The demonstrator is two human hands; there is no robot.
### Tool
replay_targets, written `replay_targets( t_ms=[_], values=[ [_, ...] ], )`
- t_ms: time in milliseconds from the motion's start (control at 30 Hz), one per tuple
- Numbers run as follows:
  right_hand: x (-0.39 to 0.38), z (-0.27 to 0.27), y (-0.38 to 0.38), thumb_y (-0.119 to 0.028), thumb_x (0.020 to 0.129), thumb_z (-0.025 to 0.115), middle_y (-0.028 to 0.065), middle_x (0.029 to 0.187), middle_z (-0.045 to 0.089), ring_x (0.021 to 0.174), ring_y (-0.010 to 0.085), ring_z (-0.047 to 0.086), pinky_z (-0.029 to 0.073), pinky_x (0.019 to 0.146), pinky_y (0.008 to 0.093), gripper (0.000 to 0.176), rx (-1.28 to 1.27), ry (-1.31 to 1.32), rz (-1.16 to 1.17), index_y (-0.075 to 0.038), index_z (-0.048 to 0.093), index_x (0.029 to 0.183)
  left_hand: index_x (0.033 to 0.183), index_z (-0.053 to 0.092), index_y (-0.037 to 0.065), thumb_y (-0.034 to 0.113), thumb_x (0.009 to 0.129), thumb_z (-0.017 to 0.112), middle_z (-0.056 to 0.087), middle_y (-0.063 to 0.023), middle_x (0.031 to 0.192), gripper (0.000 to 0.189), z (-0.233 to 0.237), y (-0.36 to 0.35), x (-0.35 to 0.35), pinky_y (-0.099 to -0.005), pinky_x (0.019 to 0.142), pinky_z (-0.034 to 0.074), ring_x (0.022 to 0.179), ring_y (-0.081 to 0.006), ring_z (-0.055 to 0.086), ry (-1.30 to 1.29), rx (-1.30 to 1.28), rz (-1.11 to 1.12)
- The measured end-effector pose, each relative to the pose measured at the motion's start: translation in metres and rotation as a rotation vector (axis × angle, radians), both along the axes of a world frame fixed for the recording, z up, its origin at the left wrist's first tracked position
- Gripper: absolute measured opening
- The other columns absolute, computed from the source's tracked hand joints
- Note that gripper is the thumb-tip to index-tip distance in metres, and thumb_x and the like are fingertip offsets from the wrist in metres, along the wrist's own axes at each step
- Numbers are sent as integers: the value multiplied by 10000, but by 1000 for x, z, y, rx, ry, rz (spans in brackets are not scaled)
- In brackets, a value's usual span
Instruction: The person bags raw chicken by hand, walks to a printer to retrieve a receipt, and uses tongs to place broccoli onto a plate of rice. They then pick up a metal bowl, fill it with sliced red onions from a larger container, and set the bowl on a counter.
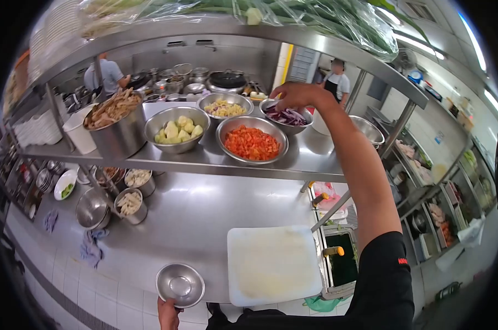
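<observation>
My right hand (297, 96) reaches over a steel bowl of sliced purple onion (286, 116) on the raised shelf, its fingers bent down at the onion; whether they grip any is hidden. Low in the view, my left hand (168, 314) holds an empty steel bowl (180, 285) by its near rim, beside the white cutting board (275, 265). Nearest the onion on the shelf are a bowl of diced red tomato (252, 143) and a bowl of chopped yellowish pieces (225, 108). Farther left is a bowl of pale green chunks (178, 132).
The steel shelf edge (205, 168) crosses above the worktop (194, 214). A pot of brown strips (117, 118) stands at its left. Metal containers and cloths (91, 247) lie on the left. Two people (111, 77) (337, 82) stand beyond the shelf.
</observation>
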State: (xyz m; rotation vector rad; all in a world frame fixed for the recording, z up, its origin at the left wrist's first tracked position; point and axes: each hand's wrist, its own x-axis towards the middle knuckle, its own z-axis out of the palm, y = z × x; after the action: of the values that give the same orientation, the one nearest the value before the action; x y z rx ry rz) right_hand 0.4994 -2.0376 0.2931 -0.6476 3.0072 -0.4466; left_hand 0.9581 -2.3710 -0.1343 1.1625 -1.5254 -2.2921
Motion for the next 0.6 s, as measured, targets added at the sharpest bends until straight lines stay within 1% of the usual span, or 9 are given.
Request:
replay_targets(
  t_ms=[33,100,200,233,333,367,400,467,600],
  values=[
    [-5,-2,-7,-234,699,707,169,999,681,953,229,666,546,753,355,449,6,2,-25,-54,679,1108,1174,483,-5,46,756,471,615,-137,904,421,1,-11,-17,-309,430,427,626,-209,600,7,2,-54],
    [-17,-14,-12,-245,717,702,185,1063,656,1036,277,631,511,852,372,428,331,175,181,-76,679,1109,1188,481,-8,26,758,465,616,-137,901,432,5,-30,-45,-308,422,435,612,-206,598,25,12,-156],
    [-23,-19,-9,-234,705,720,150,1075,673,1021,315,630,505,875,398,391,288,353,147,-95,701,1070,1197,478,-6,26,762,464,616,-135,903,436,7,-53,-71,-305,429,452,613,-202,598,38,-13,-299],
    [-21,-21,-6,-246,731,691,159,1026,686,963,337,643,501,877,400,395,290,452,160,-57,689,1077,1197,478,-6,26,762,464,616,-135,903,436,6,-58,-76,-305,429,452,613,-202,598,38,-9,-314],
    [-16,-12,1,-260,753,659,163,984,694,923,310,666,517,839,377,413,139,475,87,-25,674,1092,1201,481,-3,31,769,467,618,-136,901,433,2,-67,-83,-300,434,461,615,-200,600,36,8,-352],
    [-14,-4,0,-297,766,654,219,1103,637,1011,297,634,513,815,375,483,82,287,-6,-37,628,1173,1200,484,-3,32,774,467,621,-136,895,428,2,-69,-84,-299,435,461,611,-199,600,17,4,-364],
    [-11,0,0,-297,766,654,219,1103,637,1011,297,634,513,815,375,483,82,290,-12,-37,628,1173,1199,487,-3,33,778,467,623,-135,890,423,2,-71,-86,-298,435,462,607,-199,599,-1,-1,-374],
    [3,11,-8,-286,766,678,201,1123,640,942,255,667,569,677,356,486,103,-5,-154,-46,625,1184,1197,488,-4,33,781,467,624,-136,887,419,1,-72,-88,-297,436,463,601,-200,598,-5,-7,-386],
    [22,-10,-15,-247,738,718,173,1040,663,847,234,688,594,583,337,481,82,-39,-253,-38,627,1161,1197,485,-13,29,789,463,624,-141,887,411,-2,-73,-85,-298,438,470,591,-205,598,10,-14,-441]
  ],
)
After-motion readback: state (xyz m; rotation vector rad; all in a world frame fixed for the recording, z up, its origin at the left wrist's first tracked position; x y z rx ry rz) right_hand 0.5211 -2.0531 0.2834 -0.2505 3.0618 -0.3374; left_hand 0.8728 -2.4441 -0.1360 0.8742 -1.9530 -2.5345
